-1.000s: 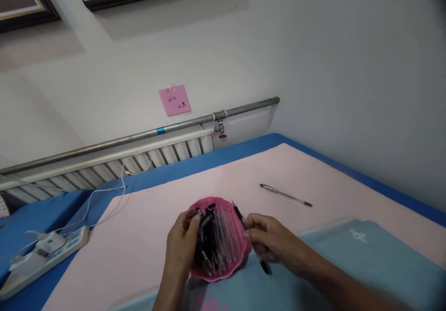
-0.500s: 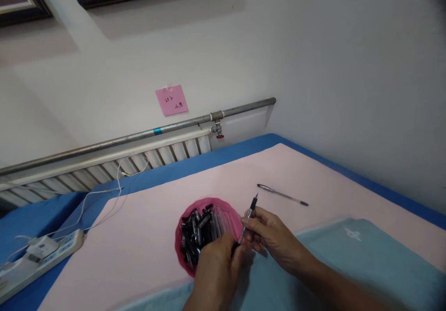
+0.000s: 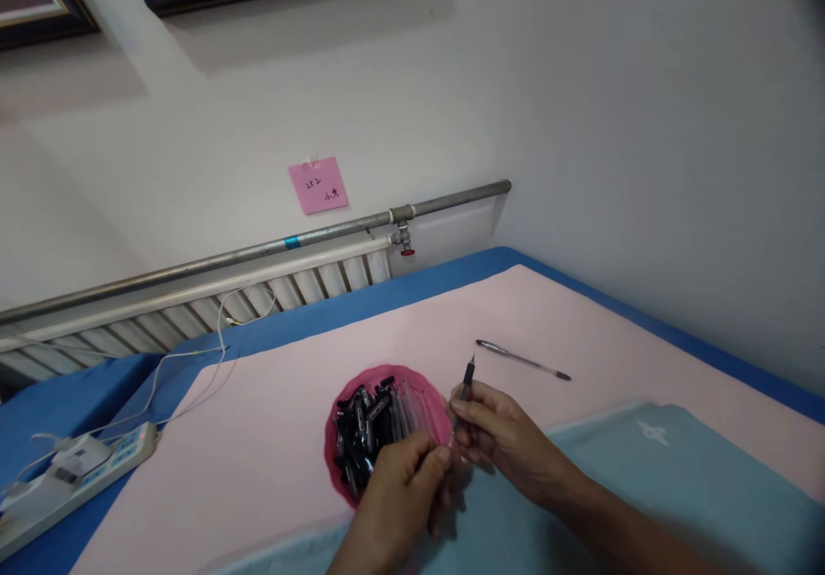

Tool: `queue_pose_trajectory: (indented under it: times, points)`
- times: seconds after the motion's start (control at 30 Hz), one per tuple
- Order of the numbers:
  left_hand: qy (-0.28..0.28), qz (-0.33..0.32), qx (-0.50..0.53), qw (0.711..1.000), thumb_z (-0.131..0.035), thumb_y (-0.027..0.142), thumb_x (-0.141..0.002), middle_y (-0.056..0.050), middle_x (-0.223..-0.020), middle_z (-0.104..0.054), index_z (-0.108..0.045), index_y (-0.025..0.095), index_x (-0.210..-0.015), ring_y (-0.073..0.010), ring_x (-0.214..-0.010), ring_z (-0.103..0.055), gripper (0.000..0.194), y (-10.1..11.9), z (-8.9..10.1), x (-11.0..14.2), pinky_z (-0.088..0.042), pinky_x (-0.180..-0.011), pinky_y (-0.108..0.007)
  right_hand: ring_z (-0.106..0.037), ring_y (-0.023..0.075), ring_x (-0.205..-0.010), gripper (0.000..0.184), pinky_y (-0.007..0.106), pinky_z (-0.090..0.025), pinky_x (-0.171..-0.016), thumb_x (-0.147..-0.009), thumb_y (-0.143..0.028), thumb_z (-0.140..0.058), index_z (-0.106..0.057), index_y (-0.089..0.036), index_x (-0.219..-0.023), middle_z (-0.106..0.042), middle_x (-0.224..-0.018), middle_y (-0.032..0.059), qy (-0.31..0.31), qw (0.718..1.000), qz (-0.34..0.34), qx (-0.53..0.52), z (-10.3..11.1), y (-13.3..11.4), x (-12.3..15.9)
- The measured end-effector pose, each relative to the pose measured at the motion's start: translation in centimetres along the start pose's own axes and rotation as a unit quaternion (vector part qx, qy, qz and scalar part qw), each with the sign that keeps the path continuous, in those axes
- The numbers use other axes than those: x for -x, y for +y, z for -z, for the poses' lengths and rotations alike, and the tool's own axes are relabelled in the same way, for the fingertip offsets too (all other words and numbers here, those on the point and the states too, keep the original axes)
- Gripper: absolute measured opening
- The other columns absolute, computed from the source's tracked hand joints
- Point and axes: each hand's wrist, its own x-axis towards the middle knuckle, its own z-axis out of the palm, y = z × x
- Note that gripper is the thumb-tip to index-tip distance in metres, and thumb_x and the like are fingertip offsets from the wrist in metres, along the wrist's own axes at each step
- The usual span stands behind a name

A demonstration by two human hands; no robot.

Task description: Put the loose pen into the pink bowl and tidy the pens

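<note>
A pen (image 3: 467,377) with a black grip and a clear barrel is held tilted, its bare tip pointing up. My right hand (image 3: 503,433) pinches its barrel between thumb and fingers. At the pen's lower end, the thumb and fingers of my left hand (image 3: 403,489) are closed; the exact contact there is small and partly hidden. Just behind my left hand sits a pink scalloped basket (image 3: 330,446), holding many black pen caps (image 3: 361,429) and clear tubes (image 3: 406,407). Beyond my right hand, another pen (image 3: 522,359) lies on the pink sheet.
A pink sheet (image 3: 258,420) covers the blue table (image 3: 451,267), with a light blue cloth (image 3: 619,463) at the near side. A white power strip (image 3: 132,455) with plugs and cables is at the left. Behind run a radiator (image 3: 309,287) and a pipe (image 3: 348,224).
My left hand has shifted slightly, its thumb now straighter along the pen's lower end. The black piece seen at its fingertips is hidden now. The pen in my right hand has tilted a little.
</note>
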Motion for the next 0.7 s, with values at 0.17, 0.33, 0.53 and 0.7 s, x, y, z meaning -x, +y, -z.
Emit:
queue_pose_trajectory:
  times: [0.17, 0.33, 0.53, 0.7]
  points:
    - [0.05, -0.025, -0.013, 0.998, -0.056, 0.05, -0.074, 0.003, -0.054, -0.05, -0.052, 0.016, -0.067, -0.007, -0.044, -0.041, 0.034, -0.36, -0.07, -0.09, -0.028, -0.042, -0.02, -0.045, 0.0076, -0.038, 0.022, 0.02, -0.028, -0.04, -0.071, -0.036, -0.062, -0.049, -0.019, -0.072, -0.053, -0.045, -0.0061, -0.005, 1.0, 0.001, -0.007, 0.15, 0.09, -0.14]
    - [-0.033, 0.006, 0.021, 0.999, -0.047, 0.053, -0.078, 0.004, -0.051, -0.048, -0.051, 0.017, -0.069, -0.0063, -0.037, -0.038, 0.037, -0.24, -0.12, 0.15, -0.024, -0.038, -0.02, -0.044, 0.0075, -0.038, 0.023, 0.02, -0.028, -0.041, -0.07, -0.036, -0.063, -0.048, -0.019, -0.072, -0.052, -0.045, -0.0065, -0.015, 1.0, -0.008, -0.018, 0.23, 0.16, -0.17]
    - [0.032, -0.012, 0.011, 0.999, -0.053, 0.05, -0.076, 0.003, -0.052, -0.05, -0.052, 0.017, -0.066, -0.0066, -0.04, -0.041, 0.035, 0.18, -0.2, 0.12, -0.028, -0.04, -0.02, -0.045, 0.0079, -0.039, 0.023, 0.02, -0.028, -0.041, -0.07, -0.036, -0.064, -0.048, -0.019, -0.071, -0.054, -0.046, -0.0056, -0.017, 1.0, -0.014, -0.008, 0.17, 0.4, -0.18]
    - [-0.028, 0.034, 0.047, 0.998, -0.053, 0.049, -0.075, 0.006, -0.043, -0.044, -0.047, 0.019, -0.061, -0.0059, -0.031, -0.036, 0.034, -0.19, 0.4, 0.12, -0.022, -0.035, -0.02, -0.042, 0.0073, -0.037, 0.025, 0.019, -0.026, -0.039, -0.071, -0.039, -0.062, -0.047, -0.02, -0.074, -0.051, -0.046, -0.0067, -0.017, 1.0, -0.02, 0.011, 0.15, 0.39, -0.19]
